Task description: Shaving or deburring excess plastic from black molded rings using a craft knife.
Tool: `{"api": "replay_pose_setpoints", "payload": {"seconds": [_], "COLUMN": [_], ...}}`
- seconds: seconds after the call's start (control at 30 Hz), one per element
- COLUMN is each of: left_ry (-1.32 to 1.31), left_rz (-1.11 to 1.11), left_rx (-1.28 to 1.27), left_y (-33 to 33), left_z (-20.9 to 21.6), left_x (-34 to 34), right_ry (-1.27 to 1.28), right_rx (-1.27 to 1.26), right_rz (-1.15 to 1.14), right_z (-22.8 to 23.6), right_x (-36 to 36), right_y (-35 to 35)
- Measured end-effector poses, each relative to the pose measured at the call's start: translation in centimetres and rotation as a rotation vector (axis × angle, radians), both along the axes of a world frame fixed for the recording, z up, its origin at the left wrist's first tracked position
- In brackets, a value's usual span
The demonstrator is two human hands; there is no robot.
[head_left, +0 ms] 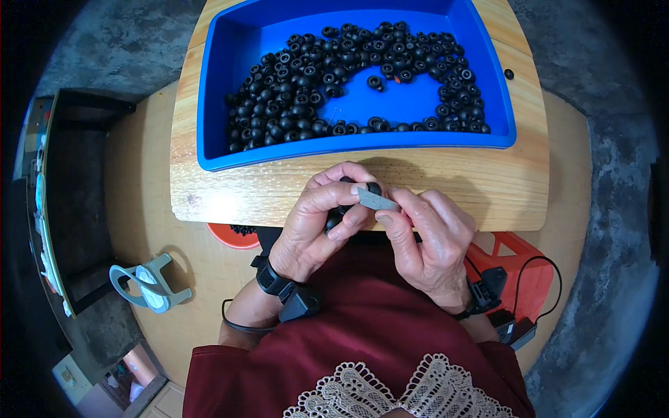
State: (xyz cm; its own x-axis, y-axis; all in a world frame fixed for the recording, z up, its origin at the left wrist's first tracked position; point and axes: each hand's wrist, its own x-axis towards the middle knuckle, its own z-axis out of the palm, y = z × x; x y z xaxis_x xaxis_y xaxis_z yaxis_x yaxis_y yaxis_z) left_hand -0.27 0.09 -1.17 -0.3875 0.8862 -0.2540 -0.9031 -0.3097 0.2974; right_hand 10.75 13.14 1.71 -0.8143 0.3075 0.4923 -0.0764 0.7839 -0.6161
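Note:
My left hand (317, 226) is closed around a few small black round rubber parts (374, 187) at the near edge of a wooden board (209, 188). My right hand (428, 237) pinches a thin grey flat blade (378, 200) and lays it against the black part at the left fingertips. Both hands touch over the board's front edge. Beyond them stands a blue plastic tray (216, 150) holding several black ring-shaped parts (293, 104) heaped along its left, far and right sides.
One stray black part (509, 74) lies on the board right of the tray. An orange bowl (233, 238) with black parts peeks from under the board. A red container (519, 268) sits at right, a grey tape dispenser (150, 282) at left on the round table.

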Motion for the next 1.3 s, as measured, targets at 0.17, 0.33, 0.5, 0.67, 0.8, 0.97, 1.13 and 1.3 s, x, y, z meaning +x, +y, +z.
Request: {"api": "replay_pose_setpoints", "payload": {"seconds": [0.17, 0.33, 0.5, 0.67, 0.8, 0.97, 1.13, 1.3], "left_ry": [0.005, 0.007, 0.030, -0.062, -0.093, -0.131, 0.124, 0.136], "left_rz": [0.061, 0.028, -0.022, -0.024, -0.011, 0.041, 0.095, 0.393], "left_rx": [-0.126, -0.071, -0.100, 0.052, 0.013, 0.013, -0.016, -0.198], "left_y": [0.2, 0.1, -0.7, -0.7, -0.8, -1.6, -6.4, -15.5], "left_z": [0.4, -0.1, 1.0, 0.3, 0.3, 1.0, 1.4, -0.2], "left_x": [0.3, 0.2, 0.3, -0.4, -0.4, -0.3, -0.9, -0.9], "right_ry": [0.012, -0.009, -0.075, -0.127, -0.082, -0.080, -0.077, -0.065], "right_rx": [-0.031, -0.056, -0.120, -0.196, -0.392, -0.403, -0.490, -0.420], "right_rz": [-0.008, -0.018, -0.175, -0.075, -0.067, -0.014, -0.035, -0.044], "right_z": [-0.2, -0.1, -1.1, -0.6, 0.6, 1.1, 1.6, 2.7], "right_x": [0.1, 0.3, 0.1, 0.2, -0.1, -0.8, -1.1, -1.9], "right_y": [0.0, -0.1, 1.2, 0.7, 0.3, 0.2, 0.3, 1.4]}}
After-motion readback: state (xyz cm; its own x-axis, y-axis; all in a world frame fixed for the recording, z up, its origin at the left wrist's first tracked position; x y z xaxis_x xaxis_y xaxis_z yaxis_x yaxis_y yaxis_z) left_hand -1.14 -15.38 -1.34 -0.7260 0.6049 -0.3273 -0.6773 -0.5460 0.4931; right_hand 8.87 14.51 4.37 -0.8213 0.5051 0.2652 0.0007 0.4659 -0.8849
